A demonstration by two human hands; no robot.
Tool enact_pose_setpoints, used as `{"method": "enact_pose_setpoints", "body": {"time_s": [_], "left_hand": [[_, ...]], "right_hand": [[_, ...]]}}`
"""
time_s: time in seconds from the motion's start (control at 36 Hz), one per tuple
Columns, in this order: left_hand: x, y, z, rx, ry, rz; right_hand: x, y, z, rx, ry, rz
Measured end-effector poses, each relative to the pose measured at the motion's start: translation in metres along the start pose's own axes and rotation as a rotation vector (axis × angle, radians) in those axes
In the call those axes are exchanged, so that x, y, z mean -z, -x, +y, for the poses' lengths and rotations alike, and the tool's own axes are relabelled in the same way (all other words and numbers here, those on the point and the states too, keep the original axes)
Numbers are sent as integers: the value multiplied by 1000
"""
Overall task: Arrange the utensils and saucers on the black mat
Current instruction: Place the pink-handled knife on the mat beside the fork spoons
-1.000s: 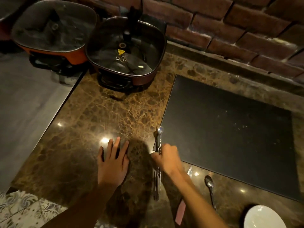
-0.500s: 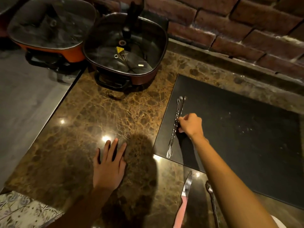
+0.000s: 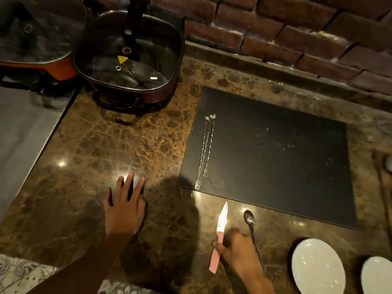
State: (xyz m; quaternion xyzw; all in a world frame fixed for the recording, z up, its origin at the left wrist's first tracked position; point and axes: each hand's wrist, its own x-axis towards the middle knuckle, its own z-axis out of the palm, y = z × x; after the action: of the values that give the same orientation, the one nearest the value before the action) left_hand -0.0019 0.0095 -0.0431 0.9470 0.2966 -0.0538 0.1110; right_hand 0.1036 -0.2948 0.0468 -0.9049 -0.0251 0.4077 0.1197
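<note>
Two long twisted metal forks (image 3: 205, 149) lie side by side along the left edge of the black mat (image 3: 275, 158). A knife with a pink handle (image 3: 219, 236) lies on the marble counter in front of the mat, and my right hand (image 3: 237, 251) closes its fingers around that handle. A dark spoon (image 3: 251, 228) rests just right of the hand. Two white saucers (image 3: 317, 266) (image 3: 377, 274) sit at the front right of the counter. My left hand (image 3: 125, 206) lies flat on the counter with its fingers spread, holding nothing.
Two electric pans with glass lids (image 3: 127, 58) (image 3: 36, 39) stand at the back left. A brick wall (image 3: 275, 28) runs behind the counter. A grey surface (image 3: 23, 134) lies lower at the left, beyond the counter's edge.
My right hand let go of the two forks on the mat's left side and drew back to the front, where it now grips the knife's pink handle. The left hand stayed put.
</note>
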Motion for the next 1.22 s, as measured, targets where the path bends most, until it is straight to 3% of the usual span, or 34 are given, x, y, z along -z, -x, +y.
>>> {"method": "enact_pose_setpoints", "body": {"time_s": [0.22,0.39,0.58,0.75,1.0,1.22], "left_hand": [[-7,-1,-5,-6,-25,21],[-7,-1,-5,-5,-22,29],[-3,-1,-1,4,-13,39],[-5,-1,-2,-3,-7,49],[-8,-1,-4,-4,-14,49],[-9,-1,-6,-10,-14,42]], "right_hand": [[2,-2,-15,-18,-2,2],[34,-11,-12,40,-145,60],[109,-82,-27,-18,-236,239],[144,-131,-55,1,-228,244],[140,-154,-77,-15,-283,228],[139,-131,-55,19,-299,212]]}}
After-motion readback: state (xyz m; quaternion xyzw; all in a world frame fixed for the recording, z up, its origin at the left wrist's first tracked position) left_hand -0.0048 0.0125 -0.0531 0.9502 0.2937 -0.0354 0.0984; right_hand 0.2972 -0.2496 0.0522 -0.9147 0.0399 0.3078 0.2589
